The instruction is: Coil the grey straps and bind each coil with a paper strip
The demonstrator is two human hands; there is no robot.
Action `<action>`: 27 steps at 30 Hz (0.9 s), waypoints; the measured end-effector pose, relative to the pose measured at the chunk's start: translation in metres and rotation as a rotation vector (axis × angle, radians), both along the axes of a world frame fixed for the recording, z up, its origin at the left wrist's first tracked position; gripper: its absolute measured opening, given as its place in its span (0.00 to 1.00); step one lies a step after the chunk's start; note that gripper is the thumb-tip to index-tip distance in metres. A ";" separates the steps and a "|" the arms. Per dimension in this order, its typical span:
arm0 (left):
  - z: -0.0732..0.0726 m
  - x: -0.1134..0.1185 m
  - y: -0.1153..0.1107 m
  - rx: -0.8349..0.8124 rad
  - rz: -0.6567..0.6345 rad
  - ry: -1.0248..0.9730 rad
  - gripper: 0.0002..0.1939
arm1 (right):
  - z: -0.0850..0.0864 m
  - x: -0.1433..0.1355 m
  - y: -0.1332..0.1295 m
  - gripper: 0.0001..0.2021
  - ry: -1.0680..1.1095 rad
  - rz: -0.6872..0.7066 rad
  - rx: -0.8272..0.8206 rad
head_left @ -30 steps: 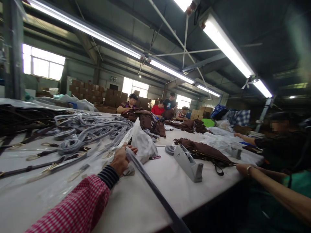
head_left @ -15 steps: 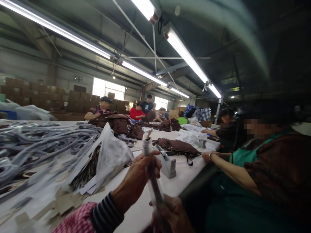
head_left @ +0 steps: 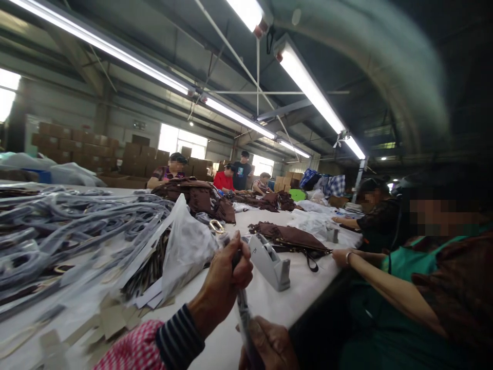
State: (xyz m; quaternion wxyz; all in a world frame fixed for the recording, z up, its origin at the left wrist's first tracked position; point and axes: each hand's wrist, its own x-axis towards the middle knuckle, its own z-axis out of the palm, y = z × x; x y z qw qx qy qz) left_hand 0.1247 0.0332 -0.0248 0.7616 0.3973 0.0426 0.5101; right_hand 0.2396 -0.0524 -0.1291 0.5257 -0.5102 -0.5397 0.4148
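Observation:
My left hand (head_left: pixel 225 275) is closed around a dark bag strap (head_left: pixel 243 308) wrapped in clear plastic. A gold metal clip (head_left: pixel 216 226) sticks out at the strap's upper end, past my thumb. Lower down, my right hand (head_left: pixel 271 341) grips the same strap, partly cut off by the bottom edge of the view. Just beyond my left hand stands a pale grey tape dispenser (head_left: pixel 271 264). To the left lie many plastic-wrapped straps (head_left: pixel 88 226) in a tangled heap.
A white plastic bag (head_left: pixel 187 241) and loose cardboard pieces (head_left: pixel 111 316) lie on the white table (head_left: pixel 185 313). Brown bags (head_left: pixel 288 236) sit further back. A co-worker in a green apron (head_left: pixel 370 308) is close on the right, hands at a brown bag. Other people work beyond.
My left hand has closed more fully around the strap near its top. The strap's end has turned, and its gold clip now shows clearly. The view has swung slightly left.

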 end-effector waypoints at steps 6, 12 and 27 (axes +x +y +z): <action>0.000 0.005 -0.017 -0.020 -0.132 0.046 0.26 | 0.018 0.000 0.002 0.34 0.166 0.088 -0.039; 0.002 -0.003 -0.003 0.002 -0.053 -0.067 0.24 | 0.018 0.021 -0.015 0.33 0.047 0.132 0.034; 0.005 -0.009 0.000 -0.044 0.040 -0.005 0.25 | 0.017 0.022 -0.017 0.31 -0.074 -0.070 0.143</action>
